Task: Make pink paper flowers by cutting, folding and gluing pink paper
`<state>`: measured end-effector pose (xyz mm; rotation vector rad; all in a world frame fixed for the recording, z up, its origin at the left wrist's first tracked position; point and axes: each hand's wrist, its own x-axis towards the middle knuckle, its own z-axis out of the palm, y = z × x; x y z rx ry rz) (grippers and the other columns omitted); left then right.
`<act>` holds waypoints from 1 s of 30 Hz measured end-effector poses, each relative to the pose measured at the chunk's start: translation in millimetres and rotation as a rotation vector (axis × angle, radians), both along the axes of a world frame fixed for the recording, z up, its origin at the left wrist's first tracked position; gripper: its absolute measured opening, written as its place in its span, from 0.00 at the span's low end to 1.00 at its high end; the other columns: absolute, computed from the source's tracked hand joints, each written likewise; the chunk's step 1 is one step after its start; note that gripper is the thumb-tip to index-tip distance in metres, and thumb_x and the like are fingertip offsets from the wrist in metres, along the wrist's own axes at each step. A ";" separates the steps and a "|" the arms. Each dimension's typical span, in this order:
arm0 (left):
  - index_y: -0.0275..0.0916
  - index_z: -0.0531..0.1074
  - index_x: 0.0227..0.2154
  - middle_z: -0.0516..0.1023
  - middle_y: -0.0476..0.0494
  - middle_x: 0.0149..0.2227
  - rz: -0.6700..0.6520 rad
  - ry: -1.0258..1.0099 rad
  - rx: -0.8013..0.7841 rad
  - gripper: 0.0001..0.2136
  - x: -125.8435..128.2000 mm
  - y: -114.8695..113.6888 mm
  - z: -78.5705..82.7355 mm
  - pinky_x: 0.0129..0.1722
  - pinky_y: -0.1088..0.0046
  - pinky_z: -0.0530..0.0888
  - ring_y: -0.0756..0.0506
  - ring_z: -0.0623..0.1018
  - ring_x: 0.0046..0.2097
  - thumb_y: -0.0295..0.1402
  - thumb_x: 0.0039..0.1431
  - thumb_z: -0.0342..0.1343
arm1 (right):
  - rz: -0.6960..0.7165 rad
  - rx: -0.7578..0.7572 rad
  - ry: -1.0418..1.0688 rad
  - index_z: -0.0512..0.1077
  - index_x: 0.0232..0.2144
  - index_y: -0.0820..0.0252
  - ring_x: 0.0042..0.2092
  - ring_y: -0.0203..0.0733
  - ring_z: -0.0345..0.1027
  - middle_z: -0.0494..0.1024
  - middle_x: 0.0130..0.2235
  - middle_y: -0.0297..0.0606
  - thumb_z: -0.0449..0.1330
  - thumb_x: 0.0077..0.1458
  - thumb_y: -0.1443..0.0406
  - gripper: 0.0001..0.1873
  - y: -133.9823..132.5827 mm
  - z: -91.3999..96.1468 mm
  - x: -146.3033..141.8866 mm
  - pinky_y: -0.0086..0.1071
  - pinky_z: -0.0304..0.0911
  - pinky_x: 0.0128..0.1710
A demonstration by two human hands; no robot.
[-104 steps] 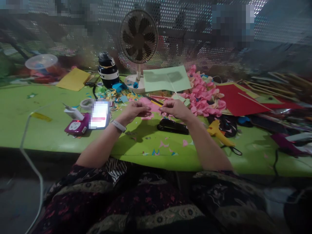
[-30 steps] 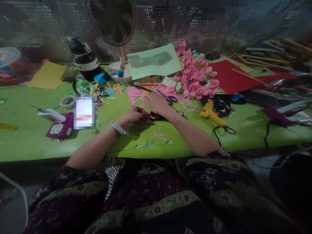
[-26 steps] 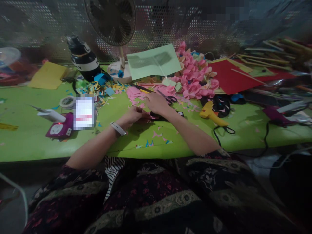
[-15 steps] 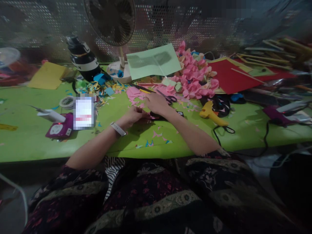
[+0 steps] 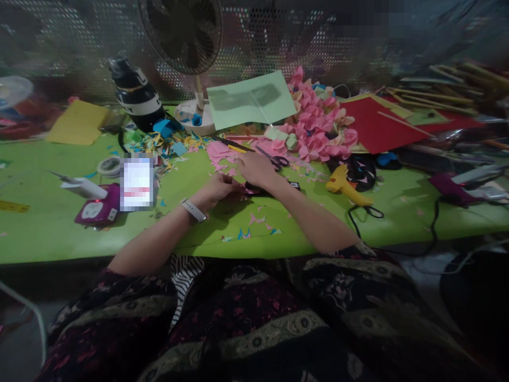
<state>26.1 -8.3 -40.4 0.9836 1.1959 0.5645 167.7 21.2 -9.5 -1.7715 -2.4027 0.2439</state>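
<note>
Since the right hand (image 5: 257, 168) has moved over the stapler (image 5: 253, 188), I am logging: left hand (image 5: 217, 187) pinching pink paper (image 5: 247, 192) at the stapler's left end, right grip unreadable, both items seemingly meeting.

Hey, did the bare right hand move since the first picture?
Yes: the bare right hand moved left and nearer the camera, away from the pink paper-flower pile.

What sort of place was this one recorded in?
Probably a craft workspace, though I can't tell whether it's a home or a workshop. The signs are the heap of pink paper flowers, the colourful paper scraps and the yellow glue gun on the green table.
</note>
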 end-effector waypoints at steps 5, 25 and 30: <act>0.34 0.74 0.25 0.83 0.39 0.32 0.011 -0.010 -0.003 0.06 1.5 -1.2 2.0 0.40 0.66 0.80 0.49 0.81 0.31 0.24 0.58 0.62 | 0.000 -0.006 -0.011 0.75 0.47 0.66 0.48 0.51 0.73 0.80 0.48 0.53 0.41 0.70 0.62 0.24 -0.4 -0.9 -0.5 0.38 0.62 0.42; 0.37 0.75 0.25 0.83 0.41 0.30 -0.048 0.005 0.018 0.06 0.8 -0.5 1.1 0.37 0.69 0.78 0.48 0.81 0.32 0.28 0.57 0.62 | 0.026 0.005 -0.106 0.76 0.45 0.67 0.47 0.52 0.75 0.80 0.47 0.55 0.43 0.68 0.66 0.22 -0.1 -3.0 -3.2 0.38 0.65 0.41; 0.36 0.74 0.23 0.78 0.43 0.23 -0.086 0.290 0.295 0.08 -11.4 11.8 2.8 0.32 0.69 0.75 0.47 0.77 0.26 0.30 0.57 0.60 | 0.055 0.037 -0.116 0.76 0.46 0.68 0.49 0.54 0.74 0.79 0.48 0.57 0.45 0.68 0.66 0.20 2.3 -7.2 -1.9 0.39 0.65 0.44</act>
